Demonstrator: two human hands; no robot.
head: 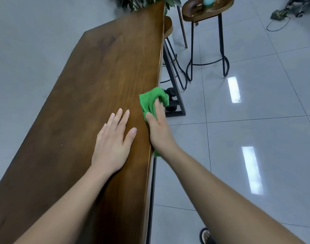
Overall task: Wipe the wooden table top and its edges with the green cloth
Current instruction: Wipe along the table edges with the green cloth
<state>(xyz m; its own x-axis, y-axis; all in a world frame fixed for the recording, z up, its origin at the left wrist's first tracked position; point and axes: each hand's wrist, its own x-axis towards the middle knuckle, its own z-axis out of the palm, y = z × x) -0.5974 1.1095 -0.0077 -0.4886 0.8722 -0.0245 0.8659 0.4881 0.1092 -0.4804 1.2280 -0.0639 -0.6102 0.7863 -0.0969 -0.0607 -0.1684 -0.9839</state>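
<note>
The long dark wooden table top [90, 81] runs from the near left to the far middle. My right hand [159, 132] grips the bunched green cloth [151, 99] and presses it over the table's right edge, fingers wrapped down the side; a bit of cloth shows below my wrist. My left hand [113, 143] lies flat on the top, fingers spread, just left of the right hand and holding nothing.
A black metal table frame with castor wheels [173, 103] stands under the right edge. Two wooden bar stools [207, 13] are at the far right, one bearing a pale bottle. Leafy plant [143, 2] at the table's far end. Grey tiled floor all around; my sandalled foot [206, 235] below.
</note>
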